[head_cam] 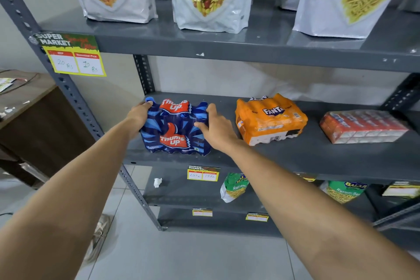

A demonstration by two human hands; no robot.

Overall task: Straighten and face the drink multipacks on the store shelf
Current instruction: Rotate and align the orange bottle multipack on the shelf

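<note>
The blue Thums Up multipack (175, 129) sat at the shelf's (295, 157) left end, clasped between both grips: left hand (137, 118) wrapped on its left edge, right hand (216, 127) pressed against its right side.

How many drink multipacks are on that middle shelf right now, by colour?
Blue Thums Up multipack: 1, held between left hand and right hand
Orange Fanta multipack: 1
Red multipack: 1
Total: 3

Blue Thums Up multipack (175, 128) faces front — orange Fanta multipack (270, 119) and red multipack (363, 126) sit skewed.
</note>
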